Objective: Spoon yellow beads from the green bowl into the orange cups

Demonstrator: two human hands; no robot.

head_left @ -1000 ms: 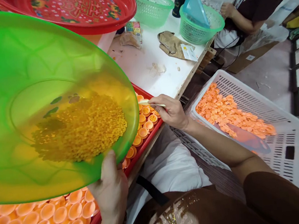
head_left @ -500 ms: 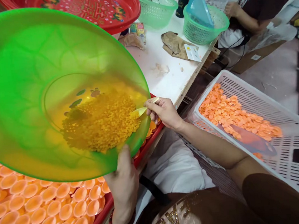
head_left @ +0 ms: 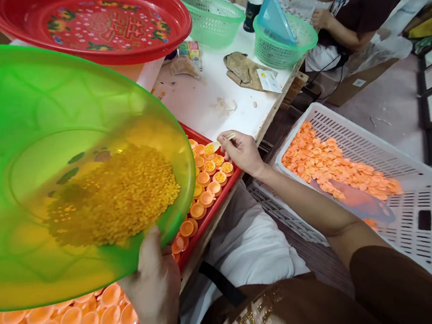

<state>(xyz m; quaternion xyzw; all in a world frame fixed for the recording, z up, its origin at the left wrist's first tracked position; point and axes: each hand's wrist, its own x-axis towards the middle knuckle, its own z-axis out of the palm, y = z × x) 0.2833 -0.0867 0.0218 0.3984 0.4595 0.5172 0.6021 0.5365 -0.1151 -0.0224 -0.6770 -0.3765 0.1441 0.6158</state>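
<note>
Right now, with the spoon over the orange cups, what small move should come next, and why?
Likely tip the spoon in the right hand into a nearby empty cup: it hovers over the tray corner where a few cups already hold yellow beads, and the left hand holds the green bowl close.

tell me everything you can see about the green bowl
The green bowl is wide, shallow and round, of see-through plastic, with a flat circular base and faint moulded ribs in its wall. It is tilted toward the camera, above a red tray of orange cups. The left hand grips its lower rim, thumb on the inside. A heap of small yellow pellets lies in its low part. The right hand, holding a small spoon, is apart from its right edge.
</note>
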